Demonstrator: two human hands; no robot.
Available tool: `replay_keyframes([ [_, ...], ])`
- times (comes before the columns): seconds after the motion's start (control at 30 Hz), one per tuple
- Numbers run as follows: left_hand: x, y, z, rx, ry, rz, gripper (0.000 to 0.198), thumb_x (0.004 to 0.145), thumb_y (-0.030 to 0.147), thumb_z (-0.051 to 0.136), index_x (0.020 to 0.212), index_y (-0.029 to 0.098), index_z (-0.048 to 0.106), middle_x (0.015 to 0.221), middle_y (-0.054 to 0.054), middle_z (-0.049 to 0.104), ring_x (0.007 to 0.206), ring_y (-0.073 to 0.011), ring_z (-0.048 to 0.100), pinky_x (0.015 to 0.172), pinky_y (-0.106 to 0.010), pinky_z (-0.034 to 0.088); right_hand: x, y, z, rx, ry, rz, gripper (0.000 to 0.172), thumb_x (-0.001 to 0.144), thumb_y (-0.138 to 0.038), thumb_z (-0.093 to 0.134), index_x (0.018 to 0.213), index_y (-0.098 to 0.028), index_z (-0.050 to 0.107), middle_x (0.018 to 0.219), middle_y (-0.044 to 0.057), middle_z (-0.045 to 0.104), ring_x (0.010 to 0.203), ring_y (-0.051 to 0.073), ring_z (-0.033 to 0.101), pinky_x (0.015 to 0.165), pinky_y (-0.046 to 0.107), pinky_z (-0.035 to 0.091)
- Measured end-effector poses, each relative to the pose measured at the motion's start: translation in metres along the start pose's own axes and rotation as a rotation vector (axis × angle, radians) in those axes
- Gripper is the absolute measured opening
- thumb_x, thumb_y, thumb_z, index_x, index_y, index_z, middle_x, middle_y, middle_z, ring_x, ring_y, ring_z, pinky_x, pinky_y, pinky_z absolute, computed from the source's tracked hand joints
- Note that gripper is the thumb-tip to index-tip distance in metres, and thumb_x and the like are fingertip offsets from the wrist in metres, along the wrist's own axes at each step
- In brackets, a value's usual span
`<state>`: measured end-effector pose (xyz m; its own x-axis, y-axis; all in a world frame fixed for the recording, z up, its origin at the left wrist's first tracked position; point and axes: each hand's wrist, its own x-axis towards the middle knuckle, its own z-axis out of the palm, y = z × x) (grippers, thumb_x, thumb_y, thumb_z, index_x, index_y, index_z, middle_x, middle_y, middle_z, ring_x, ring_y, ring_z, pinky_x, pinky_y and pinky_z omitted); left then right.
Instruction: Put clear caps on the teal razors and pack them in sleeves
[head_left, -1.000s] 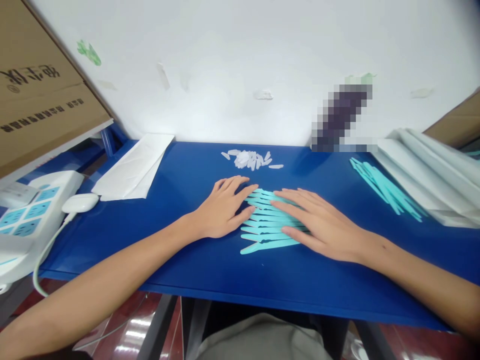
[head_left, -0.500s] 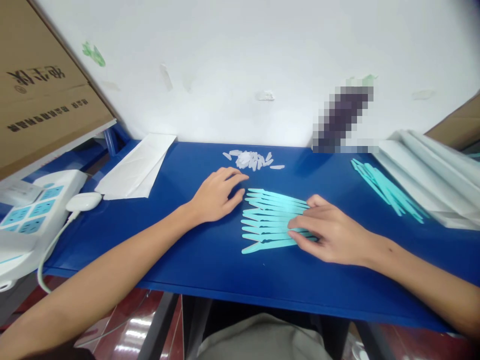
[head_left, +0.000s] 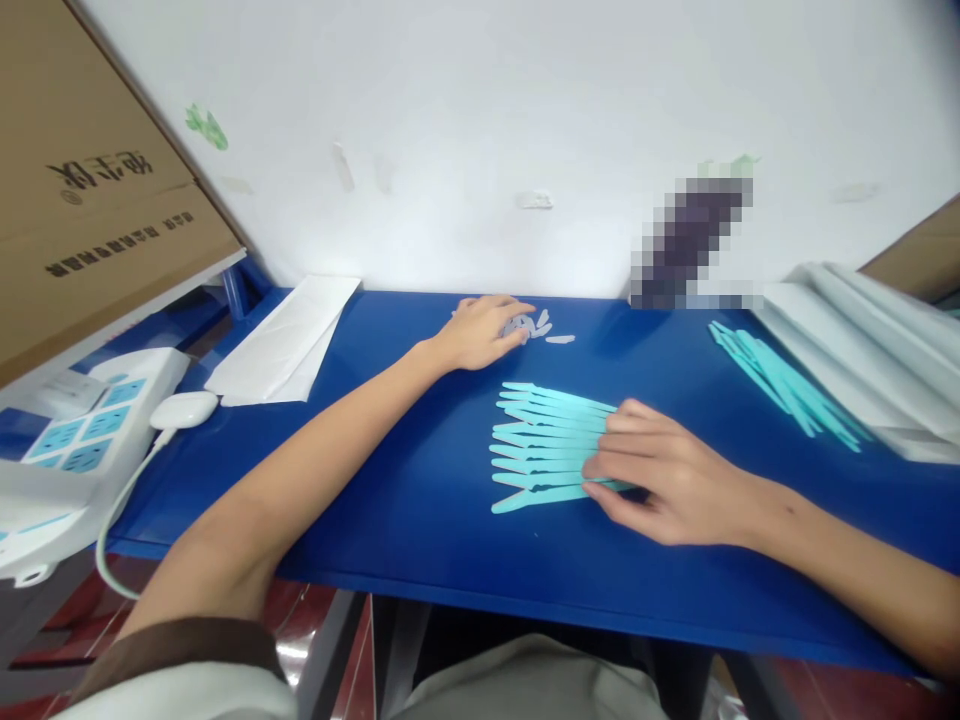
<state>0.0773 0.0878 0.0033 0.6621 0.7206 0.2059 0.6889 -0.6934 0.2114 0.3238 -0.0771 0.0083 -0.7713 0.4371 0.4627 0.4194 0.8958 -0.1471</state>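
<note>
On the blue table lies a fanned row of teal eyebrow razors (head_left: 547,440), their blade ends pointing left. My right hand (head_left: 649,470) has its fingers bent over the handles at the right end, covering them. My left hand (head_left: 484,332) reaches over a small heap of translucent white blade covers (head_left: 517,325) near the wall. Its fingers are apart, with the thumb and fingertips around the heap's front and top; part of the heap is hidden beneath them. One loose cover (head_left: 560,339) lies to the right of the heap.
More teal razors (head_left: 787,385) lie at the right beside white plastic packaging (head_left: 862,350). A white sheet or pouch (head_left: 289,340) rests at the left. Farther left are a power strip (head_left: 97,430) with a plugged-in white charger (head_left: 184,410) and a cardboard box (head_left: 112,200). A white wall (head_left: 450,130) stands behind.
My left hand has moved away from the razors' blade ends, forward and slightly right, onto the blade covers. My right hand stays on the razor handles. The view has shifted slightly.
</note>
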Motion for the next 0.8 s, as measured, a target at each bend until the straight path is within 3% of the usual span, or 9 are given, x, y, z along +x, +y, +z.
replay_keyframes([
  [0.13,0.042,0.010,0.008,0.022,-0.079,0.114,0.047,0.106,0.043,0.043,0.147,0.025,0.056,0.154,-0.015,0.054,0.144,-0.0325,0.045,0.118,-0.061,0.023,0.000,-0.002,0.000,-0.001,0.012,0.039,0.033,0.096,-0.019,0.058,0.064,-0.019,0.051,0.053,-0.006,0.045,0.053,0.010,0.035,0.069,0.035,0.032],
  [0.27,0.047,0.012,0.014,0.056,-0.151,0.186,0.040,0.109,0.033,0.039,0.138,0.023,0.064,0.149,-0.014,0.059,0.143,-0.0294,0.048,0.118,-0.060,0.021,-0.001,-0.001,0.001,0.071,0.020,0.053,0.027,0.097,-0.018,0.056,0.070,-0.020,0.055,0.053,-0.007,0.043,0.051,0.009,0.033,0.067,0.031,0.036],
  [0.53,0.002,0.011,0.007,0.241,-0.071,0.328,0.037,0.107,0.023,0.040,0.125,0.022,0.072,0.135,-0.012,0.069,0.128,-0.0295,0.060,0.116,-0.056,0.025,0.001,0.001,-0.001,0.043,0.026,0.031,0.022,0.097,-0.018,0.056,0.076,-0.019,0.060,0.077,0.004,0.065,0.069,0.015,0.055,0.069,0.032,0.040],
  [0.7,-0.036,0.005,-0.003,0.206,-0.018,0.324,0.032,0.105,0.023,0.047,0.122,0.024,0.074,0.131,-0.011,0.072,0.124,-0.0287,0.063,0.110,-0.051,0.035,0.001,-0.001,-0.001,0.003,0.055,0.045,0.025,0.096,-0.016,0.056,0.071,-0.020,0.057,0.063,-0.002,0.056,0.062,0.014,0.049,0.079,0.037,0.040],
  [0.8,-0.061,-0.001,-0.009,0.180,-0.009,0.296,0.034,0.106,0.023,0.044,0.120,0.023,0.075,0.130,-0.010,0.073,0.122,-0.0278,0.065,0.106,-0.048,0.040,0.000,-0.003,0.000,0.039,0.085,0.049,0.026,0.094,-0.016,0.058,0.069,-0.020,0.055,0.056,-0.005,0.049,0.053,0.011,0.043,0.072,0.034,0.040],
])
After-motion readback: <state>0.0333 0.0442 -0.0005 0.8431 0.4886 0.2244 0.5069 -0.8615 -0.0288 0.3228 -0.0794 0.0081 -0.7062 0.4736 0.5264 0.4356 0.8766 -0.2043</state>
